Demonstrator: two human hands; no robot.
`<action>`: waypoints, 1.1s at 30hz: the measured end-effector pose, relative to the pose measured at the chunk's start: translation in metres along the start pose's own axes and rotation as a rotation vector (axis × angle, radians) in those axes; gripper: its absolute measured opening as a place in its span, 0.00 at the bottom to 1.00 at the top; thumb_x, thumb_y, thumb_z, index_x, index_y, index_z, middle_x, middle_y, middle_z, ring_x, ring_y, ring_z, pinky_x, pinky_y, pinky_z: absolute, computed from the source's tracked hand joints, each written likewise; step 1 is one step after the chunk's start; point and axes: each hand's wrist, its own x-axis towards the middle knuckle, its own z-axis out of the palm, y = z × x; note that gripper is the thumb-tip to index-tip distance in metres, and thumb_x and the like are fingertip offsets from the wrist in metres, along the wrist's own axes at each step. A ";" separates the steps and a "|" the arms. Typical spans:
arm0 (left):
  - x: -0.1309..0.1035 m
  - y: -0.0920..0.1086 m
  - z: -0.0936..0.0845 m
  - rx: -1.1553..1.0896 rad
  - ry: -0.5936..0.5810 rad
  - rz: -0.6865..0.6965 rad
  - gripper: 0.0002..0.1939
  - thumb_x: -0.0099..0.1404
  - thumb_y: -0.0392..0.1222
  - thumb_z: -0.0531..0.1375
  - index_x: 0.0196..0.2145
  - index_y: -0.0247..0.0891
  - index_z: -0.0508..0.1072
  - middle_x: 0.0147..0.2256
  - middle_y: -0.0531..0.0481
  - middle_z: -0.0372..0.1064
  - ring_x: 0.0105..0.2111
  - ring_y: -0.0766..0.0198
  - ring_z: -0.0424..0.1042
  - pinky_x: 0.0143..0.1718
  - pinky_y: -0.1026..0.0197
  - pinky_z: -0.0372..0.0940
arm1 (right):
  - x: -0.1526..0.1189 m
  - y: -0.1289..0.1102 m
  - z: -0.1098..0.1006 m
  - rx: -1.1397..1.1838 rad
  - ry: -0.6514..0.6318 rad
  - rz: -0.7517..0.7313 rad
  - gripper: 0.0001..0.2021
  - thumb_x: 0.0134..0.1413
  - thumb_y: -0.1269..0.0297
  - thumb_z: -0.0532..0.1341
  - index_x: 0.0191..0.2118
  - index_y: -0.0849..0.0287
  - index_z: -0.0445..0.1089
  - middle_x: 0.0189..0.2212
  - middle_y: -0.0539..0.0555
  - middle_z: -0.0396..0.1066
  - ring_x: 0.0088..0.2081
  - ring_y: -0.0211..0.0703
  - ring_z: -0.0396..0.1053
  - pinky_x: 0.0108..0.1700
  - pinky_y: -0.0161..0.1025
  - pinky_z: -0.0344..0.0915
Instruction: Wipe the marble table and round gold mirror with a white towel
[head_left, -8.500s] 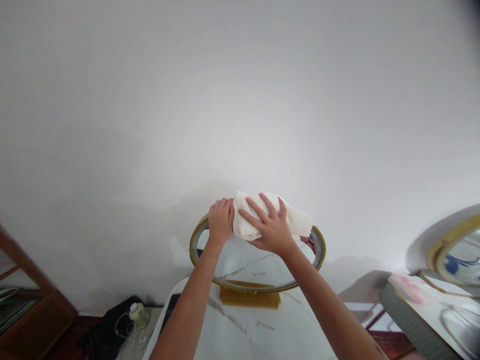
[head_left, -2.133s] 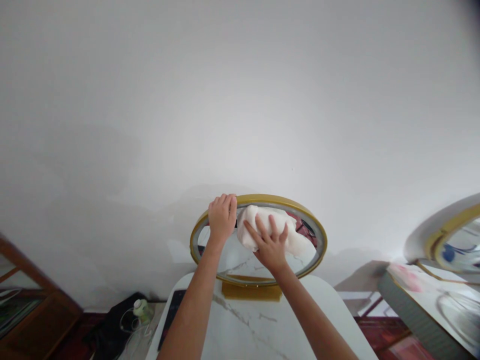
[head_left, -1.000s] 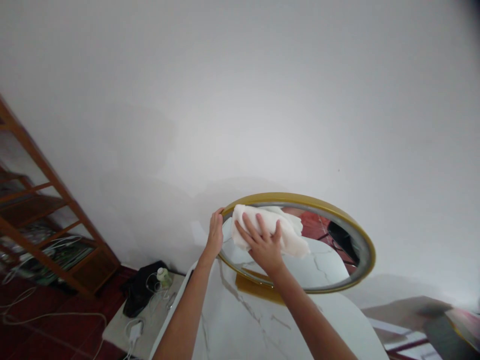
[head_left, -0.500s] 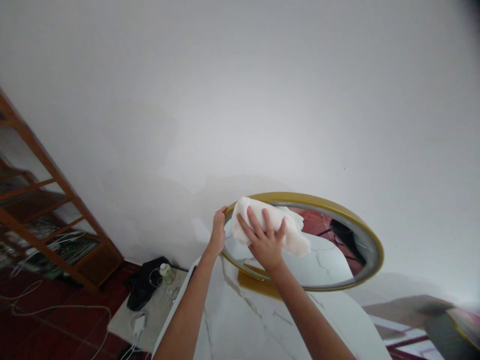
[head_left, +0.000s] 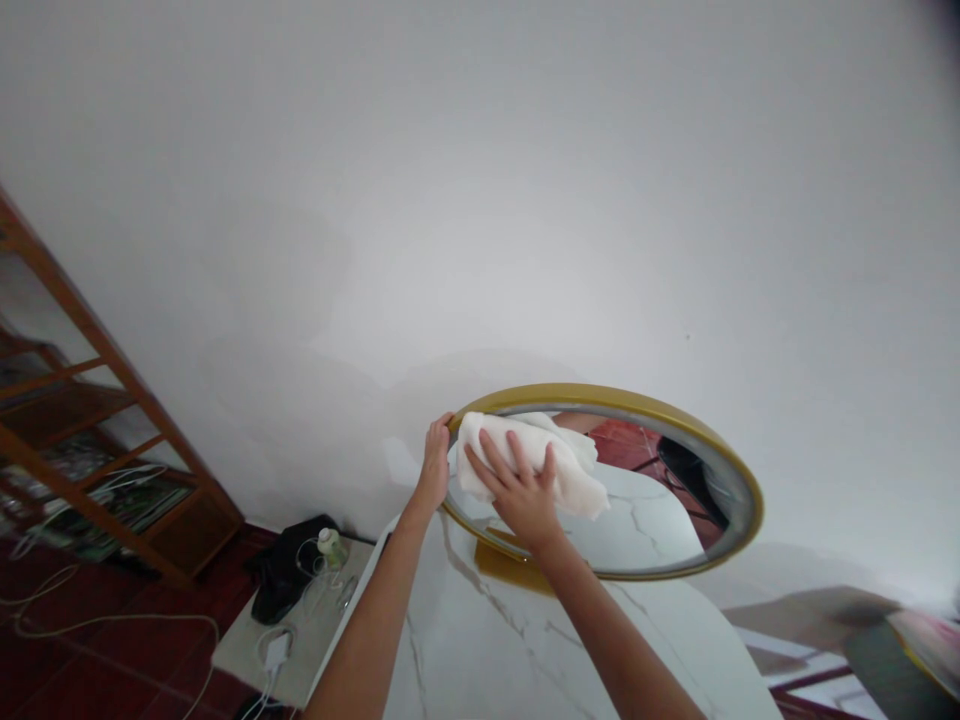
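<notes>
An oval mirror (head_left: pixel 649 520) with a gold frame stands tilted on a gold base (head_left: pixel 514 570), on a white marble-patterned tabletop (head_left: pixel 480 650). At the mirror's left edge, my left hand (head_left: pixel 433 465) is wrapped round the frame. My right hand (head_left: pixel 523 498) lies with spread fingers on a folded white cloth (head_left: pixel 574 480), pressing it against the left part of the glass. The glass reflects the tabletop, red floor and a dark object.
To the left is a low side table (head_left: pixel 300 665) with a black bag (head_left: pixel 289 570), a small bottle (head_left: pixel 330 545), a white adapter (head_left: pixel 277 650) and cables. A wooden shelf (head_left: pixel 112 360) leans into view at far left. Behind the mirror rises a white wall (head_left: pixel 480 200).
My right hand and the cloth have slid slightly left and down across the glass. My left hand stays on the frame.
</notes>
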 end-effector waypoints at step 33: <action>-0.003 -0.007 -0.009 -0.151 -0.052 -0.031 0.23 0.68 0.56 0.44 0.54 0.43 0.62 0.55 0.47 0.59 0.57 0.61 0.55 0.61 0.55 0.46 | -0.039 -0.030 0.040 0.048 -0.073 -0.158 0.21 0.61 0.66 0.50 0.59 0.48 0.56 0.65 0.48 0.41 0.65 0.53 0.33 0.59 0.70 0.25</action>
